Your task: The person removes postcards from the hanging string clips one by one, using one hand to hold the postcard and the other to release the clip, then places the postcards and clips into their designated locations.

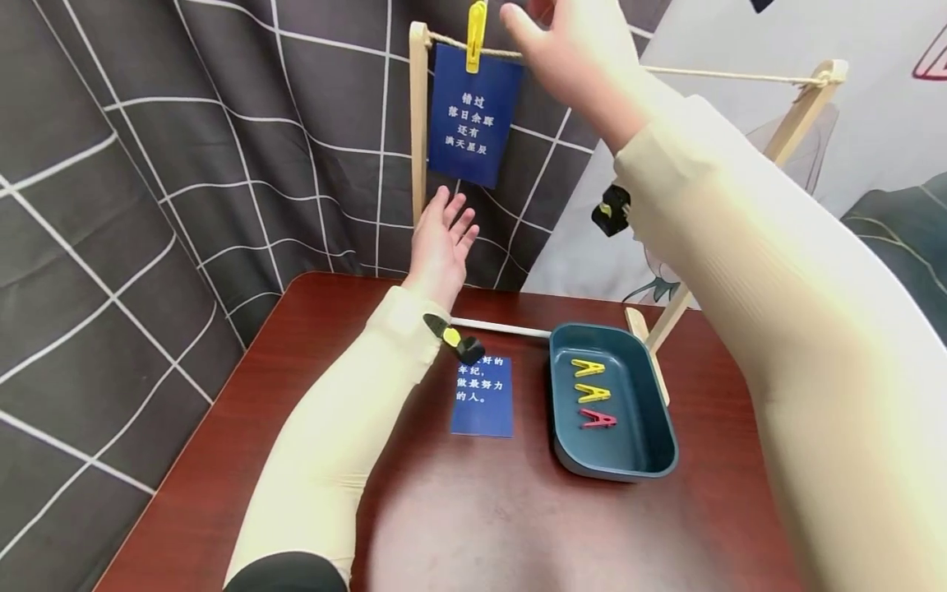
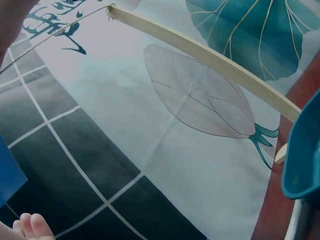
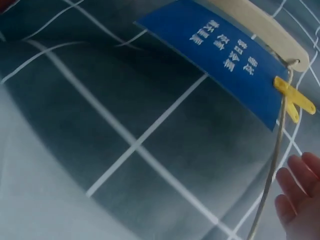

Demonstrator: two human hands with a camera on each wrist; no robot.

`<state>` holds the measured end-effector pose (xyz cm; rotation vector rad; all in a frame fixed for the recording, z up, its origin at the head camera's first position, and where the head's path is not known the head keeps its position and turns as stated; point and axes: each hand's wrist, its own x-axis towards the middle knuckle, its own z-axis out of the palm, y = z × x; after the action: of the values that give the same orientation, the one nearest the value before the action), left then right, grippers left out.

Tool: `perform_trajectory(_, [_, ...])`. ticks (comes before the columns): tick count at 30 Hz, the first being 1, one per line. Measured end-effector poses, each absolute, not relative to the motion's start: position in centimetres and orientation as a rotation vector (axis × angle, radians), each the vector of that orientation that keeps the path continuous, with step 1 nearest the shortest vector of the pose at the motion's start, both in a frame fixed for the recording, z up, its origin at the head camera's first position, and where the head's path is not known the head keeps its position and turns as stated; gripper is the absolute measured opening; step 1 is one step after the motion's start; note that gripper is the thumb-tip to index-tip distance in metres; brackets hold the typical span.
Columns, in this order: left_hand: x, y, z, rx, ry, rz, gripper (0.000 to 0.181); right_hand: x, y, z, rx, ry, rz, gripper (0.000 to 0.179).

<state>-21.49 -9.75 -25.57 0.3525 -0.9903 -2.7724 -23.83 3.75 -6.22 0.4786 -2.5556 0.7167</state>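
A blue card with white writing hangs from a rope, held at its top by a yellow clothespin. Just right of that clothespin is my right hand, its thumb stretched toward it but apart from it. In the right wrist view, the fingers are loosely bent beside the rope and hold nothing. My left hand is below the hanging card, fingers spread and palm empty. Only some fingertips of it show in the left wrist view.
The rope runs between two wooden posts. On the red-brown table lies another blue card, partly covered by the left wrist strap. A dark teal tray holds two yellow clothespins and a red one. Checked cloth hangs behind.
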Motion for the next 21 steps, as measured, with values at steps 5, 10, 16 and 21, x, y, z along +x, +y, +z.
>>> perform_trajectory(5, [-22.1,-8.6,-24.9,0.312,-0.992,-2.801,0.04,-24.6,2.7,-5.9,0.461,-2.611,0.775,0.049])
perform_trajectory(10, [-22.3,-8.2,-24.5,0.286,-1.011,-2.822,0.041,-24.8,2.0,-5.9,0.478,-2.635,0.875,0.05])
perform_trajectory(16, [-22.7,-8.4,-24.4,0.305,-0.978,-2.818,0.049,-24.7,1.4,-5.8,0.441,-2.671,0.939,0.051])
perform_trajectory(21, [-22.9,-8.4,-24.4,0.348,-1.011,-2.804,0.053,-24.7,1.3,-5.7,0.41,-2.68,0.947,0.05])
